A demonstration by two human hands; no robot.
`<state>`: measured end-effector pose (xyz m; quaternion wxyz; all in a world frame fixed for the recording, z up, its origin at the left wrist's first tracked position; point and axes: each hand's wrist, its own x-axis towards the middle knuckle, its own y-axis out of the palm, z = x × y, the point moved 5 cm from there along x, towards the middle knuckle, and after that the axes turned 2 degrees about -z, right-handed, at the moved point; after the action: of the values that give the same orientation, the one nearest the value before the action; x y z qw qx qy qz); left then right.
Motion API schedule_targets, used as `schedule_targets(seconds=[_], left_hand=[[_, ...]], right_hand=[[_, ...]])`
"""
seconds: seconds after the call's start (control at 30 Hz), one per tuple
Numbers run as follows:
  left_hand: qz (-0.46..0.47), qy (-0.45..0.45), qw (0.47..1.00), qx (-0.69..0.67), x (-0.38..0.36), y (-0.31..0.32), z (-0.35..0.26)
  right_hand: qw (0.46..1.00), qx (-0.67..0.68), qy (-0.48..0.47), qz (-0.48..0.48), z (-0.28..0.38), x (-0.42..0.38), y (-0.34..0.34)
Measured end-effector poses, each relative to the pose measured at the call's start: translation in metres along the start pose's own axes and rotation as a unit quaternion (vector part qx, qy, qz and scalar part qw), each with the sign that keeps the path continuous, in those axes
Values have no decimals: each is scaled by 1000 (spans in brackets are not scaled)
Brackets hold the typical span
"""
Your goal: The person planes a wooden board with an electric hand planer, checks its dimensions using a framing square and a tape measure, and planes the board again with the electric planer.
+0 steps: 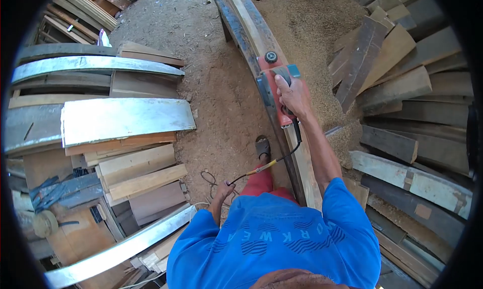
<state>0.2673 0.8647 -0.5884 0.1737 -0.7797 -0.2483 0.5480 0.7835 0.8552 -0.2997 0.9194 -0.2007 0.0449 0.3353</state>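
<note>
My right hand (296,95) is wrapped round the rear handle of a red electric planer (285,119). The planer rests on a long pale wooden board (302,163), which lies lengthwise on a narrow dark bench (233,21). A black knob (271,57) sits at the planer's front end. From the back of the tool a black power cord (298,143) with a yellow taped stretch loops down to the left. Near my left hip, my left hand (224,191) is closed on that cord.
Stacked planks (146,163) fill the left side, some with bright silvery faces (128,119). More boards (402,113) lie piled at the right. Wood shavings (322,42) cover the ground beside the bench. My sandalled foot (262,147) stands on bare dirt left of it.
</note>
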Motion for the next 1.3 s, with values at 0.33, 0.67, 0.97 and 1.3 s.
schedule_targets(seconds=[0.33,0.67,0.97,1.3], left_hand=[[8,54,998,-22,99,-61,-89],[-68,154,984,-65,193,-53,-189],[-137,264,913,-281,294,-60,-418],[-139,299,869,-368,255,-78,-489]], right_hand=[[1000,-2,2,4,83,201,45],[996,73,9,50,73,210,48],[990,80,86,80,-1,-22,4],[997,64,25,22,33,113,37]])
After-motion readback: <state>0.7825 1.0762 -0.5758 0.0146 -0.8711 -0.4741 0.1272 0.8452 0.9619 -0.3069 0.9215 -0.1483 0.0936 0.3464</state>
